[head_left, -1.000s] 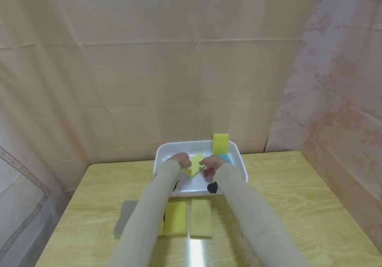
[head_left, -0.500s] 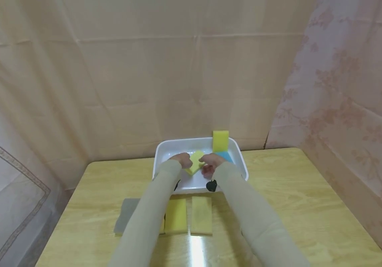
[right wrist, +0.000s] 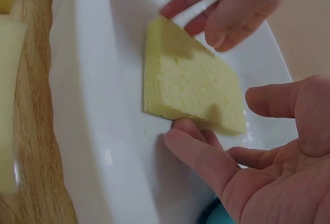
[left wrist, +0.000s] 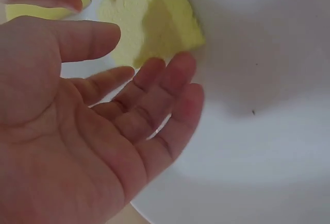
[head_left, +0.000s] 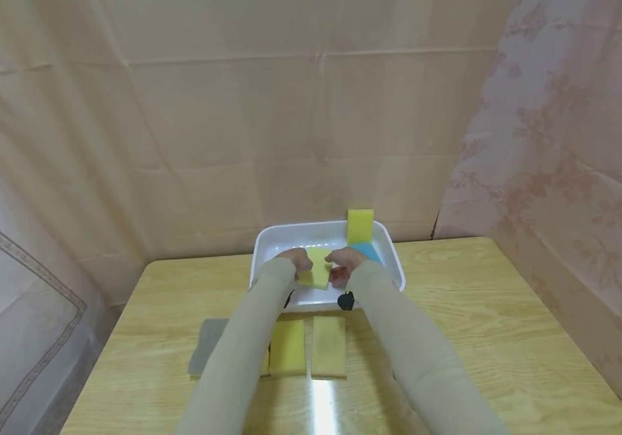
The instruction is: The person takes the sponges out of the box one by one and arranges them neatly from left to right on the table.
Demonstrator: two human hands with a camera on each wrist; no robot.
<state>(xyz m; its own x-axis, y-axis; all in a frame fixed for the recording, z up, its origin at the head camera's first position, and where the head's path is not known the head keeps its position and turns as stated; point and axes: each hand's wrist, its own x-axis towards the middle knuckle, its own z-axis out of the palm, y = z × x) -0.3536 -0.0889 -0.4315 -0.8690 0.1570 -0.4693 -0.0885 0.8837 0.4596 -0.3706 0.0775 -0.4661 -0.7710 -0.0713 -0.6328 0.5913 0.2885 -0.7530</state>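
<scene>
A thick yellow sponge (head_left: 319, 269) lies flat in a white tray (head_left: 300, 227), between both hands. My left hand (head_left: 298, 260) is at its left side; in the left wrist view, its loosely bent fingers (left wrist: 178, 80) come right up to the sponge's edge, with the palm bare. On the other side is my right hand (head_left: 346, 260). Its fingertips (right wrist: 180, 136) meet the sponge's near edge in the right wrist view, while the thumb (right wrist: 270, 100) stands apart from it. Neither hand grips the sponge.
Another yellow sponge (head_left: 360, 226) stands upright at the tray's back right, behind a blue piece (head_left: 366, 250). Before the tray, a grey pad (head_left: 209, 347) and yellow sponges (head_left: 288, 349) lie in a row with a paler one (head_left: 329, 349). Curtains hang behind the wooden table (head_left: 452, 290).
The sponge between the hands has turned from a slanted position to lie nearly square with the tray. Both hands stay about where they were; the head view has tilted slightly.
</scene>
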